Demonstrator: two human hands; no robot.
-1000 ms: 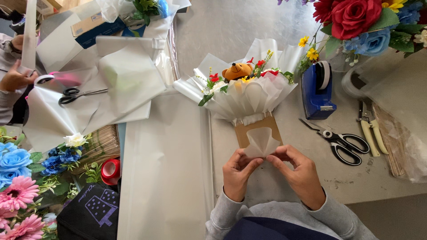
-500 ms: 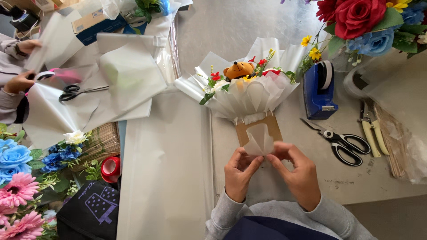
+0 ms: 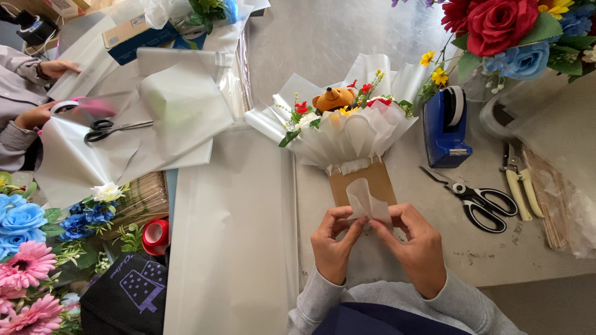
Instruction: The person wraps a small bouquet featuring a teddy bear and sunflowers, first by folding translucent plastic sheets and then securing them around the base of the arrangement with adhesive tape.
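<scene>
My left hand [image 3: 334,244] and my right hand [image 3: 417,239] both pinch a small folded piece of white translucent wrapping paper [image 3: 366,203] near the table's front edge. Just beyond it lies a small bouquet [image 3: 347,127] with a brown cardboard base [image 3: 360,180], white paper frills, little red and yellow flowers and an orange teddy bear [image 3: 333,97] in the middle. The paper piece overlaps the cardboard base. A wide sheet of white wrapping paper [image 3: 233,229] lies to the left of my hands.
A blue tape dispenser [image 3: 446,127], black scissors [image 3: 475,198] and cream-handled pruners [image 3: 516,180] lie to the right. Artificial roses [image 3: 503,25] stand at the back right. Another person's hands [image 3: 46,93] work on paper at the far left, by scissors [image 3: 112,128]. Blue and pink flowers [image 3: 31,242] and red tape roll [image 3: 155,234] lie front left.
My fingers have shifted slightly on the folded paper. The other person's hands at the far left have moved on their paper sheet.
</scene>
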